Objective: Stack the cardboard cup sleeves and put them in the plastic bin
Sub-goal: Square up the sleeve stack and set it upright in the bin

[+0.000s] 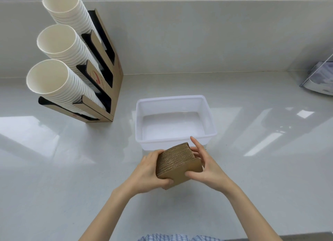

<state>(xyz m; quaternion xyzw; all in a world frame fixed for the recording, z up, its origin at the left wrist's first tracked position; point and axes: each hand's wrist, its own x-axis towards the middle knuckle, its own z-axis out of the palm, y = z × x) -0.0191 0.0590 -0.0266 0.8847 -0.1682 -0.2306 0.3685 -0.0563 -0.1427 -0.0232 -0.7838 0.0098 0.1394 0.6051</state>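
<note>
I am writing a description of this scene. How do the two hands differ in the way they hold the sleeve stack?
The left hand wraps the stack from its left side, thumb on the front face; the right hand holds the right side. The left hand's fingers are curled around the stack; the right hand's index finger points up, free of it. Both hold the stack just in front of the empty bin.

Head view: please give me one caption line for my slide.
Both hands, left hand and right hand, hold a stack of cardboard cup sleeves just before the empty plastic bin.
</note>
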